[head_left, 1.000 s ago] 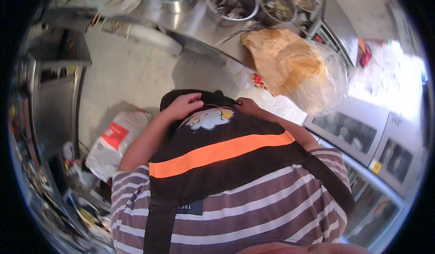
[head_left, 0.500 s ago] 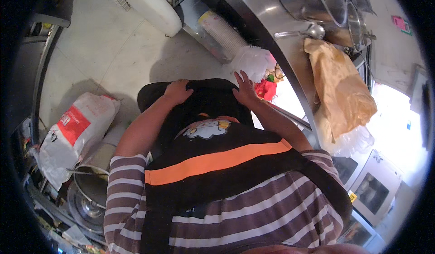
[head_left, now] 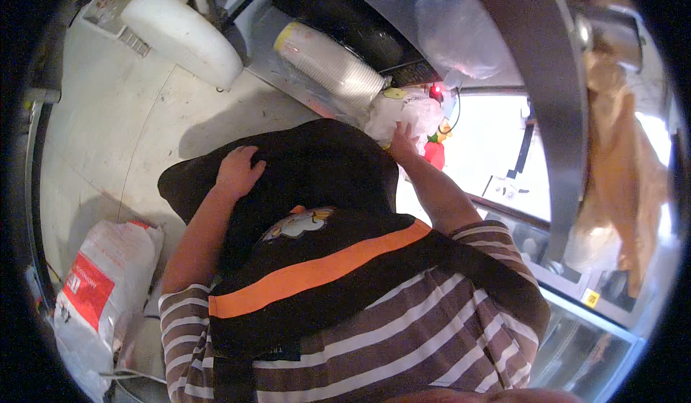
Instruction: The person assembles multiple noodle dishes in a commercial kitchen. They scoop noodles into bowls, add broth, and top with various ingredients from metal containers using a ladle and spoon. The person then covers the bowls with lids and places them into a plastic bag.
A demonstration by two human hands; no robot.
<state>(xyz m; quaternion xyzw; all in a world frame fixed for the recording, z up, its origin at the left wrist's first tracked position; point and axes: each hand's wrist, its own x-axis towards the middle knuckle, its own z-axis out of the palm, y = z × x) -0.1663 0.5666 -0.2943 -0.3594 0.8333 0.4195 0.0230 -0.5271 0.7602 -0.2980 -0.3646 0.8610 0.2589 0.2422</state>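
My left hand [head_left: 240, 174] rests on the black apron [head_left: 327, 162] over my knee, fingers loosely spread, holding nothing. On the other side my right hand [head_left: 404, 145] reaches to a crumpled white plastic bag [head_left: 396, 111] at the edge of the low shelf. Its fingers look stretched out and apart against the bag; whether they press into the plastic is hard to see. Just beyond that hand lies something red [head_left: 434, 154], partly hidden. A long sleeve of stacked pale cups [head_left: 331, 65] lies on the shelf behind the bag.
A steel counter edge [head_left: 536, 79] runs overhead at the right, with a brown paper bag [head_left: 622, 158] on it. A white plastic container [head_left: 183, 39] lies on the floor at the far left. Near my left side stands a white-and-red sack [head_left: 108, 281].
The view has dropped and shifted, so more of the low shelf shows beneath the counter. My right hand, earlier just below the bag, now overlaps it. My left hand stays on the apron.
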